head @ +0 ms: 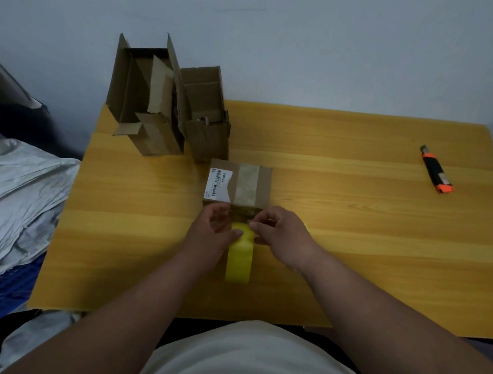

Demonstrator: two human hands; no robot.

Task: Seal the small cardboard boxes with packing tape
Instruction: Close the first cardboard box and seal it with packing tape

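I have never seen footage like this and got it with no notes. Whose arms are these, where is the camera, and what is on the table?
There is no machine here. A person wears a camera on the head, so the single picture looks forward and down along their own arms. On the wooden table lies a small cardboard box with a white label and a strip of tape across its top. The left hand and right hand meet at its near edge, fingers curled as if pinching the tape there; the exact grip is hard to make out. Just below them stands a yellow tape roll. Further back are open empty cartons, and an orange utility knife lies to the right.
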